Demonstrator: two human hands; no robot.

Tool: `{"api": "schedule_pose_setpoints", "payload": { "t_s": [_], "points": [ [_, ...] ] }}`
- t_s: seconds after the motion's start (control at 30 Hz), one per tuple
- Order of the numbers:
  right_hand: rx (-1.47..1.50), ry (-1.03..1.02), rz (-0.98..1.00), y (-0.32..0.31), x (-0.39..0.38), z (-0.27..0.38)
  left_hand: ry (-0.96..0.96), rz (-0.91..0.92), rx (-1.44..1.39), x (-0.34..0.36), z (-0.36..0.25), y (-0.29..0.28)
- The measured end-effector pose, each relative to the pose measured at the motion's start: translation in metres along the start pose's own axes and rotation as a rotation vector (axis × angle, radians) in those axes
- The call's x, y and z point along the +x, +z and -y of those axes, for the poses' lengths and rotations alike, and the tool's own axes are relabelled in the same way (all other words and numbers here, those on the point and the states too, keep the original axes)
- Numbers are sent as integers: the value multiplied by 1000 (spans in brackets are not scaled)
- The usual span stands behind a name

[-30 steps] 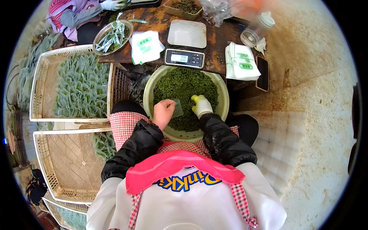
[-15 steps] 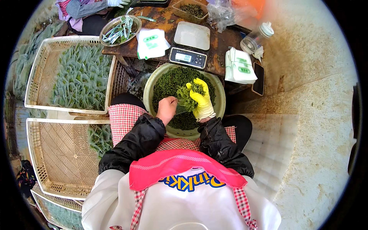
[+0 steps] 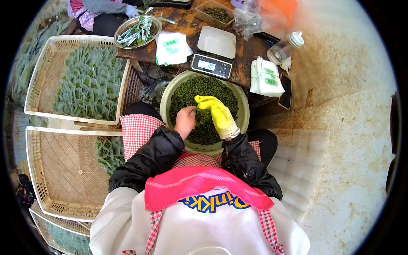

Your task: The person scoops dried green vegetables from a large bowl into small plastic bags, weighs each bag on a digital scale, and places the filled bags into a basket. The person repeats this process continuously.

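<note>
A round pale-green tub (image 3: 243, 106) stands between my knees, filled with small dark-green, bead-like clusters (image 3: 208, 87). My bare left hand (image 3: 185, 122) is over its near-left part, fingers pinched on what looks like the edge of a clear plastic bag, barely visible against the green. My right hand (image 3: 217, 115) wears a yellow glove and is just right of the left one. Its fingers bend together toward the left hand, back upward. Whatever lies under its palm is hidden.
Beyond the tub, a wooden table (image 3: 180, 23) bears a scale (image 3: 211, 66), flat printed bags (image 3: 173, 47), a metal dish (image 3: 157, 32) of sachets, a bottle (image 3: 284, 49) and a phone (image 3: 285, 91). Crates (image 3: 63, 170) with filled bags stand left. Another person's gloved hand (image 3: 132, 11) shows far left.
My right glove held a visible clump of green clusters upright; now its fingers have tipped left toward my left hand and the clump is out of sight. My left hand has hardly moved.
</note>
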State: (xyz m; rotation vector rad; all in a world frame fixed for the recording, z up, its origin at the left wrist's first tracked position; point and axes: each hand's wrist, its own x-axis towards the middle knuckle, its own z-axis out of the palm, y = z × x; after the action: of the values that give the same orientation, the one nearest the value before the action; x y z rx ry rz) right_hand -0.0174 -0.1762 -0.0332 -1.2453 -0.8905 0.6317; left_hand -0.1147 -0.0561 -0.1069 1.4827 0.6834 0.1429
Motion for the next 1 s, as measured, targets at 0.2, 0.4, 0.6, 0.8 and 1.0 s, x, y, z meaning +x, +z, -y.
{"api": "schedule_pose_setpoints", "payload": {
  "t_s": [0.2, 0.4, 0.6, 0.8, 1.0],
  "points": [
    [-376, 175, 162, -8, 8, 15, -25, -29, -96, -3, -7, -2],
    [-788, 398, 81, -15, 9, -37, 213, 1, 35, -6, -2, 8],
    [-172, 418, 187, -32, 9, -31, 151, -99, 92, 1, 6, -2],
    [-1138, 736, 162, -36, -33, -91, 49, -29, -241, -10, -15, -5],
    [-1151, 587, 152, -43, -36, -134, 243, -104, 53, 8, 11, -13]
  ]
}}
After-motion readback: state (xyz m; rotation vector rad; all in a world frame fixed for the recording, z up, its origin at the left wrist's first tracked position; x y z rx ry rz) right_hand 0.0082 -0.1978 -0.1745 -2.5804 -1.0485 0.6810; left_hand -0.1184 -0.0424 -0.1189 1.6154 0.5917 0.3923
